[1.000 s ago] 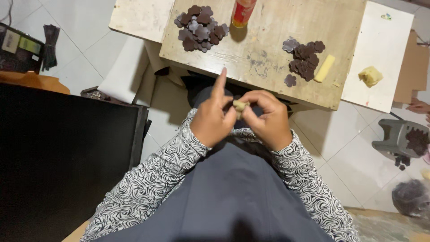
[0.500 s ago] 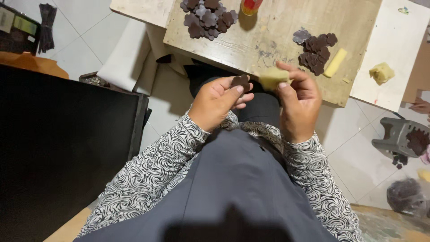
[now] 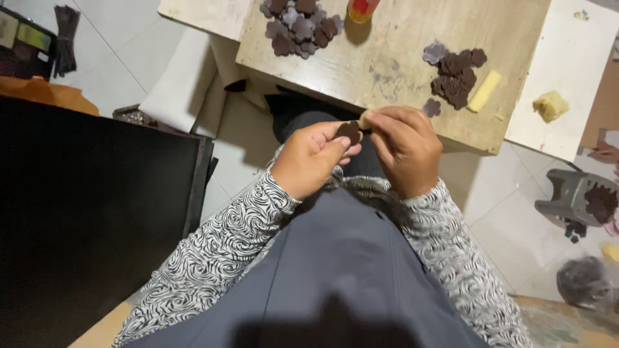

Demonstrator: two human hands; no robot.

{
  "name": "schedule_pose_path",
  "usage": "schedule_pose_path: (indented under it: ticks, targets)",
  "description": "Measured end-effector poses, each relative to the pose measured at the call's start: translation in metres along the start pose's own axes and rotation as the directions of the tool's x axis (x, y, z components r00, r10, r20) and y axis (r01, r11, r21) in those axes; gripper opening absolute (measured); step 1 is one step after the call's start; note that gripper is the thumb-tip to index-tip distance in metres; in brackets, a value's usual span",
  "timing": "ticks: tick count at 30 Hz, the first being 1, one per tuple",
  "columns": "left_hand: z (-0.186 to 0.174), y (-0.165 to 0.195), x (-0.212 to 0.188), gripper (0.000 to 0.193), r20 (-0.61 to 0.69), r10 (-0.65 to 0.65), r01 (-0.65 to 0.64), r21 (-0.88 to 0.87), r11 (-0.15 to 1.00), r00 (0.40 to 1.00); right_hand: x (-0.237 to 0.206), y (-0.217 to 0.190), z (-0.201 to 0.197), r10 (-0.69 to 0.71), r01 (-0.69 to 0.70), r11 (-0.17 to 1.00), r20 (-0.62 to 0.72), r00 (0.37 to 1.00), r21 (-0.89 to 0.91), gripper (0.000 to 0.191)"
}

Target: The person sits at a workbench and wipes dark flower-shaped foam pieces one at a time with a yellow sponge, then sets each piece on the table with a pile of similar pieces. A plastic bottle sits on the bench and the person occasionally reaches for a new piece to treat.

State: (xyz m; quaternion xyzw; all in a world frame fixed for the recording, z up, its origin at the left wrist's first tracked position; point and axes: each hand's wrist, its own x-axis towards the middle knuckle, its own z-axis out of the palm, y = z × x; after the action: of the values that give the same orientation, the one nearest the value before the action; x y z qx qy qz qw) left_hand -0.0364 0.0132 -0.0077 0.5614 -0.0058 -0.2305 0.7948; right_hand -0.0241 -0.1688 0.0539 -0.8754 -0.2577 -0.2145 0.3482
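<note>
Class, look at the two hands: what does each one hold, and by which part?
The left hand pinches a dark brown flower-shaped piece by its lower edge. The right hand grips a small yellowish lump, mostly hidden in its fingertips.

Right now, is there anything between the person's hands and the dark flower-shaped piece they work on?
Nothing visible. The left hand already pinches the dark flower-shaped piece in its fingers, and the right hand presses a small yellowish lump right beside it.
</note>
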Motion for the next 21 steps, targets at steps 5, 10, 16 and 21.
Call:
schedule_pose_path:
  ticks: [5,10,16,21]
  targets:
    - [-0.004,-0.009,0.001,0.026,0.14,0.065,-0.054,-0.078,0.996,0.988,-0.009,-0.012,-0.004,-0.109,0.105,0.992,0.064,0.992,0.069,0.03]
    - [-0.003,-0.003,-0.007,0.032,0.066,-0.046,0.057,-0.174,0.983,0.997,-0.003,-0.002,-0.002,-0.012,0.013,1.0,0.069,0.998,-0.002,0.027]
    - [0.0,0.008,-0.006,0.037,0.032,-0.007,0.011,-0.127,0.992,0.999,-0.011,-0.009,-0.012,-0.052,0.052,0.996,-0.01,0.999,0.071,0.027]
    - [0.003,0.008,-0.007,0.033,0.071,-0.013,0.026,-0.191,0.981,0.997,-0.007,-0.008,-0.004,-0.017,0.014,0.999,0.084,0.996,0.037,0.029]
